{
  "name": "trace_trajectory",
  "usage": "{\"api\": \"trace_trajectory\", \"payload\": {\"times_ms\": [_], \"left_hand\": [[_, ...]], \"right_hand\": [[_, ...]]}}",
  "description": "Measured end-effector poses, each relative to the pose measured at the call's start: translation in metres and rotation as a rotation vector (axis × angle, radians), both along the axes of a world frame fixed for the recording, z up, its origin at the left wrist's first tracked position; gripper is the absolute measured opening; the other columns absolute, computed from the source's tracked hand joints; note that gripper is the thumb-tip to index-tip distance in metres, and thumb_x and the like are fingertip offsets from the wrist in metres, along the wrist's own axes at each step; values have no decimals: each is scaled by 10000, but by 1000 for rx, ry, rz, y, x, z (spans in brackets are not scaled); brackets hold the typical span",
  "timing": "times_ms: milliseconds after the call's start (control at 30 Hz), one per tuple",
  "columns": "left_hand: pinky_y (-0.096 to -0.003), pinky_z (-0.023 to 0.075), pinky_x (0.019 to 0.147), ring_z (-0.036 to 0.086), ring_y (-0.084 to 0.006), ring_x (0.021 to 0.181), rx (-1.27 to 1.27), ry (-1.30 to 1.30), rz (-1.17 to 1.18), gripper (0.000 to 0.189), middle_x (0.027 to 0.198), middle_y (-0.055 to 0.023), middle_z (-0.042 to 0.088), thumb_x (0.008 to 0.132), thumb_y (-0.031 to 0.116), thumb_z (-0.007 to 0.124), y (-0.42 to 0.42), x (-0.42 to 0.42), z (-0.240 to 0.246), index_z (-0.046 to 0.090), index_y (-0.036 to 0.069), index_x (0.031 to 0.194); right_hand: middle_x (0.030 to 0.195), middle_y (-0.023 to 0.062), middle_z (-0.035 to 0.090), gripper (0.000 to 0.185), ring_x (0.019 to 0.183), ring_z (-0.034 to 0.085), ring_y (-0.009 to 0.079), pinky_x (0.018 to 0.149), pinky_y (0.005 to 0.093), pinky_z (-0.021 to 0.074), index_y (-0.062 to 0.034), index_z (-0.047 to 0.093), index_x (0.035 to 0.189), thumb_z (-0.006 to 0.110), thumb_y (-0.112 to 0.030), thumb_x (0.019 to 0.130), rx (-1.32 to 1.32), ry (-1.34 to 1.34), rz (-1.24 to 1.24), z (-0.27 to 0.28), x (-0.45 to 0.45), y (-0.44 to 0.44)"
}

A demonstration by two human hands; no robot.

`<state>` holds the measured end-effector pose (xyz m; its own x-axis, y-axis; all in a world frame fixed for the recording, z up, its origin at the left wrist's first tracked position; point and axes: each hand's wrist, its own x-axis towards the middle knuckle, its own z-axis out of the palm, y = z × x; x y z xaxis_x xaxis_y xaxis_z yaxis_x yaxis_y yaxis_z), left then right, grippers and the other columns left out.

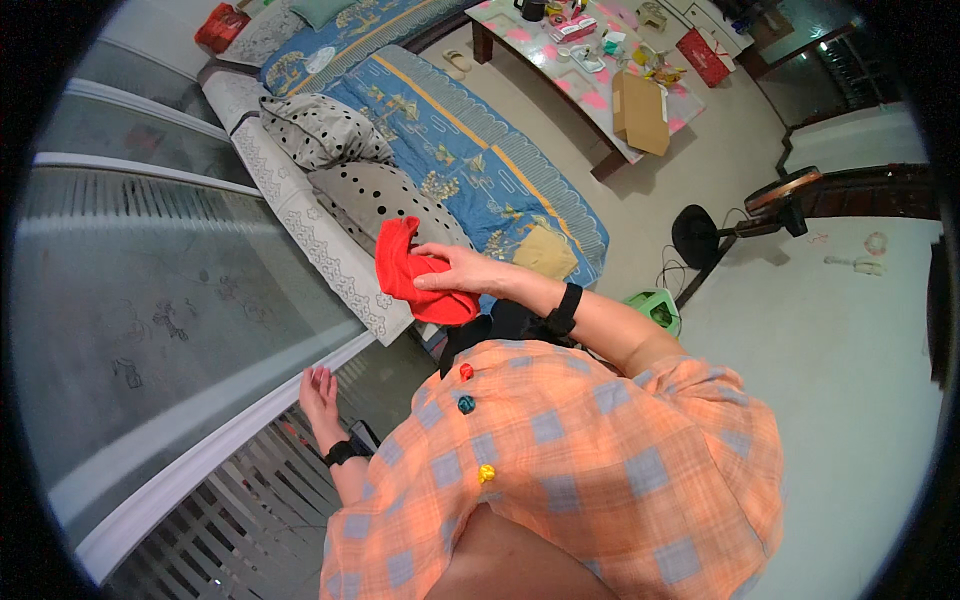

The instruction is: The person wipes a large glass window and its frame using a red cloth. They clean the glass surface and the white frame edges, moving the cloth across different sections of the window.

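Observation:
My right hand [459, 270] grips a bunched red cloth [420, 289], thumb on top and folds hanging around the fingers. The cloth is held above the end of a sofa, in front of a grey polka-dot pillow [382, 199]. My left hand [320, 401] holds nothing, its fingers slightly spread. It is beside the white edge of a sliding glass door [285, 394]; whether they touch, I cannot tell. Faint drawings mark the frosted glass panel [180, 300].
A blue patterned cover [450, 150] and a yellow cloth [546, 253] lie on the sofa. Beyond stands a low table [540, 67] with a cardboard box [640, 112] and clutter. A black fan [697, 236], its cables and a green plastic stool [651, 306] stand at right by the white wall [810, 360].

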<state>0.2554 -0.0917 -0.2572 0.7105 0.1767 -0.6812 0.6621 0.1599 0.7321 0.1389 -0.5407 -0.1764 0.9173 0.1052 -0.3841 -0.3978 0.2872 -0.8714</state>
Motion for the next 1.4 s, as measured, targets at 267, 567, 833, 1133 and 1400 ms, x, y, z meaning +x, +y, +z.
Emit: {"api": "trace_trajectory", "payload": {"times_ms": [267,567,833,1133,1400], "left_hand": [[-315,556,794,665,-163,960,137,-29,-540,342,1089,-59,679,972,333,656,-101,26,9,605,95,1213],[-275,512,713,666,-147,856,230,-101,-1038,318,996,-45,687,974,283,637,-230,25,0,628,52,1193],[-251,491,731,652,-109,893,226,-240,-1391,335,1030,-22,672,987,280,636,-344,28,-3,616,45,1226],[-257,483,716,635,-98,878,309,-199,-1505,339,1028,-11,665,988,280,625,-389,33,-4,612,44,1231],[-308,512,739,649,-138,834,327,-314,-1555,350,974,-58,683,966,259,641,-449,53,10,624,-8,1192]], "right_hand": [[1245,98,650,663,1128,603,164,987,332,480,-44,522,1399,792,-301,852,-208,-47,-293,-5,-48,-20],[1309,106,611,574,1174,606,182,1003,329,485,-12,477,1419,676,-289,957,64,26,-828,-6,-117,-131],[1324,99,605,548,1177,606,173,1011,316,481,-5,476,1413,657,-266,967,70,2,-940,-9,-157,-178],[1320,95,606,581,1175,604,170,1012,318,480,-9,469,1414,686,-287,952,79,71,-924,-27,-172,-198],[1318,86,603,554,1191,587,170,1029,332,466,-5,461,1413,666,-265,968,99,33,-924,-42,-171,-207]]}}
